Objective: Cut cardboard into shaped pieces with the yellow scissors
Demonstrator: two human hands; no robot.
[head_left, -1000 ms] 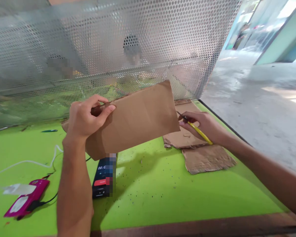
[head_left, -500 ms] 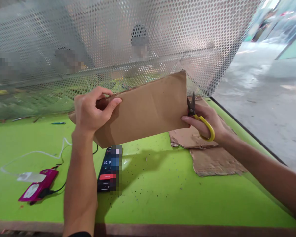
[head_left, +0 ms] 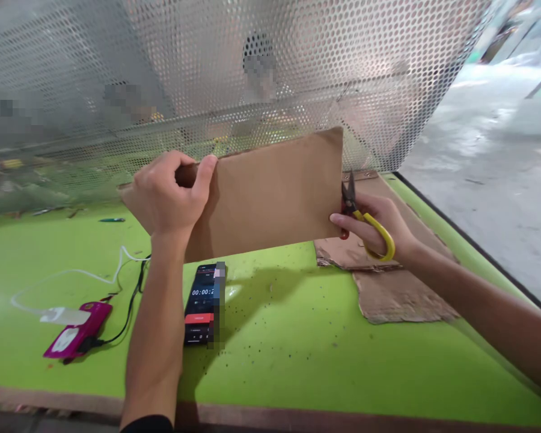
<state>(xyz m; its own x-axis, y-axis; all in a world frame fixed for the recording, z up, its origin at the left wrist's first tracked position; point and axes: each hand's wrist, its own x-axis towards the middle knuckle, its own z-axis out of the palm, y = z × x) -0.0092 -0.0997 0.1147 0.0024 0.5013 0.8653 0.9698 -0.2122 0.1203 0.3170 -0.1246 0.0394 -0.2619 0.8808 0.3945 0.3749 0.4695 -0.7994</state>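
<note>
A brown cardboard piece (head_left: 275, 192) is held up above the green table, tilted with its right end higher. My left hand (head_left: 174, 189) grips its upper left edge, thumb on the near face and fingers behind. At the right end, my right hand (head_left: 374, 225) pinches the lower corner with the thumb in front. Yellow-handled scissors (head_left: 375, 237) also sit in that hand, their dark blades pointing up beside the cardboard's right edge. Something red shows near the right thumb, too small to name.
Flat cardboard pieces (head_left: 401, 294) lie on the green table (head_left: 297, 379) at right. A phone with a running timer (head_left: 201, 307) lies below the held cardboard. Left are a magenta device (head_left: 79, 331) with cables and a green pen-like object (head_left: 112, 220). A perforated metal screen (head_left: 320, 60) rises behind, people beyond it.
My left hand has shifted its grip, its thumb moving up to the cardboard's top edge. The cardboard's left part has swung slightly upward. My right hand stays at the right corner with the scissors.
</note>
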